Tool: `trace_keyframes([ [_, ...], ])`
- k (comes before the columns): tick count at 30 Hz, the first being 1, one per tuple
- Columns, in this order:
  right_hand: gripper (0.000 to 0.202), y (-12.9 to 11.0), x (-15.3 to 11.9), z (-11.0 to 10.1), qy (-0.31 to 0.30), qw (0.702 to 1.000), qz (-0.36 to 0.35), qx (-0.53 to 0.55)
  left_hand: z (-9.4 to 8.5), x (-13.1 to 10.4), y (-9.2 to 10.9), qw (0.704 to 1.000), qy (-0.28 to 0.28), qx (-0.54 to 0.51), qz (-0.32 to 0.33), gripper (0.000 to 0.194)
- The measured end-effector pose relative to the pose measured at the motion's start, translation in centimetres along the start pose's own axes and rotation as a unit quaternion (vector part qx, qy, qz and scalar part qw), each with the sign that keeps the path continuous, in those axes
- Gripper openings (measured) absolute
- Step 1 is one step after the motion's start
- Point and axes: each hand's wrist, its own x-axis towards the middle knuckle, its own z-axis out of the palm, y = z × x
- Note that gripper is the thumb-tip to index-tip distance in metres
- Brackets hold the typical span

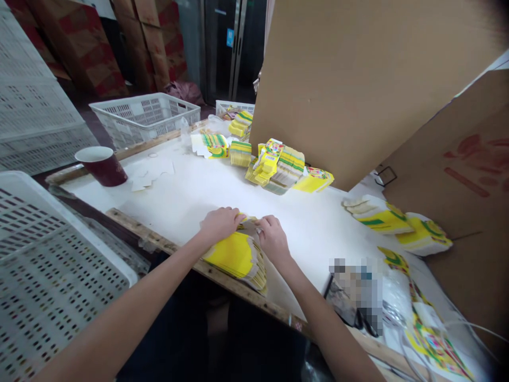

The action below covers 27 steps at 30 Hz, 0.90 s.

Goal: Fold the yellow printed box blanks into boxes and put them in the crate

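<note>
A fanned stack of flat yellow cartons [234,254] lies at the near edge of the white table [178,185]. Just behind it, my left hand [221,224] is closed, its fingertips pinching the end of a yellow carton piece. My right hand [272,239] is closed at the other end of the same piece, close to the stack's upper right side. The piece between the hands is small and partly covered by fingers. More bundled yellow and green cartons [274,164] sit farther back in front of a big cardboard sheet.
A dark red cup [104,167] and paper scraps [143,179] are at the left. White crates [147,114] stand behind and at the near left [40,276]. Carton bundles [382,215], a partly pixelated device and cables lie right. A cardboard sheet [342,79] rises behind.
</note>
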Motion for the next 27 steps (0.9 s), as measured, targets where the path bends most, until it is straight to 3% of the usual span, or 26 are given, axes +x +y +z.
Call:
trace_keyframes([
  [10, 0.017, -1.2, 2.2, -0.2, -0.055, 0.996, 0.076, 0.0, 0.1, -0.2, 0.1, 1.0, 0.004, 0.014, 0.004, 0.04],
  [17, 0.023, -1.7, 3.7, 1.1, -0.121, 0.977, 0.142, 0.104, 0.4, -0.3, 0.0, 1.0, 0.009, 0.011, -0.002, 0.032],
  [23, 0.033, -2.6, 4.8, 2.4, -0.195, 0.948, 0.149, 0.204, 0.0, -0.3, -0.2, 1.0, 0.001, 0.003, -0.003, 0.03],
  [27, 0.03, -1.6, 4.9, 1.2, -0.208, 0.947, 0.147, 0.195, -0.2, -0.4, 0.0, 1.0, -0.007, -0.006, -0.02, 0.035],
])
